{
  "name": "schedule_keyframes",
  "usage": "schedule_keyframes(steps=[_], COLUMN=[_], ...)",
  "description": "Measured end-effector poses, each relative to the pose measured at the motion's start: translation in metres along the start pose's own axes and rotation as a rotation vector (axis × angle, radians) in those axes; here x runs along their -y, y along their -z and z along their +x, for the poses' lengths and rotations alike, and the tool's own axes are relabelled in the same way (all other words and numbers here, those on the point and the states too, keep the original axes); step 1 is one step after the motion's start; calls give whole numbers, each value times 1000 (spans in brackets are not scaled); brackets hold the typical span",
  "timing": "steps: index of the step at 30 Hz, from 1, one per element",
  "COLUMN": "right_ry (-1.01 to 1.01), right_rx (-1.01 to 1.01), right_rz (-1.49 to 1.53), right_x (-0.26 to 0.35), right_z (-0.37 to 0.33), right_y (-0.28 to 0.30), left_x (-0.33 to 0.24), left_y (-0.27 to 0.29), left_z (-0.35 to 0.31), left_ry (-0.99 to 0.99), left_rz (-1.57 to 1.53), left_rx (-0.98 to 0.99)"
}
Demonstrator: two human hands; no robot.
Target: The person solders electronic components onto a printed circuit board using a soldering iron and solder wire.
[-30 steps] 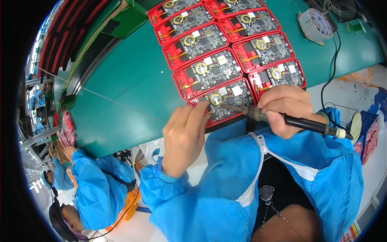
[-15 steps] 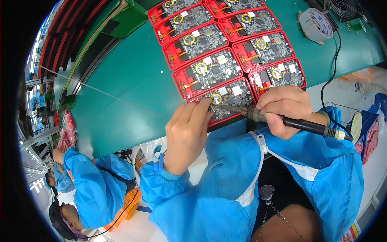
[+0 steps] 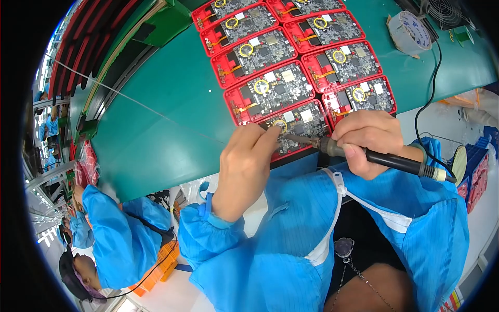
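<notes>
The right hand [image 3: 370, 140] is clamped on a black-handled soldering iron [image 3: 392, 160], tip over a grey, red-cased circuit board [image 3: 306, 129]; the left hand [image 3: 244, 167] bunches there, its hold hidden

Soldering iron [image 3: 387, 159] with a black handle and greyish collar, its slim tip pointing left over a dark circuit board [image 3: 316, 128], the board crowded with small parts, a white square [image 3: 306, 115] and yellow ring [image 3: 280, 125] among them, seated in an open red case [image 3: 294, 155].

The left hand [image 3: 247, 169] has edged nearer the soldering iron tip [image 3: 299, 139].
</notes>
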State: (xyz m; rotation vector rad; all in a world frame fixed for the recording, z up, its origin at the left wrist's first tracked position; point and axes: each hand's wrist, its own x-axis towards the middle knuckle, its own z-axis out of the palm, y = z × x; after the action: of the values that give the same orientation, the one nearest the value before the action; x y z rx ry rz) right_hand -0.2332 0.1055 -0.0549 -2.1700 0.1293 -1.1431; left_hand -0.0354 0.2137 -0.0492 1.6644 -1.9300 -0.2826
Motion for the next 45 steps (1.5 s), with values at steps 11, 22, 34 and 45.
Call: schedule_keyframes(steps=[11, 22, 34, 45], right_ry=[-41, -125, -114, -116], right_rx=[-64, -45, -57, -114], right_rz=[120, 63, 86, 74], right_x=[3, -4, -10, -11], right_z=[-7, -11, -15, -16], right_y=[10, 27, 18, 15], left_x=[2, 6, -2, -4], left_y=[43, 40, 9, 0], left_z=[8, 8, -8, -4], left_ry=[208, 38, 28, 30], left_rz=[-132, 250, 20, -4], left_rx=[-70, -149, -15, -21])
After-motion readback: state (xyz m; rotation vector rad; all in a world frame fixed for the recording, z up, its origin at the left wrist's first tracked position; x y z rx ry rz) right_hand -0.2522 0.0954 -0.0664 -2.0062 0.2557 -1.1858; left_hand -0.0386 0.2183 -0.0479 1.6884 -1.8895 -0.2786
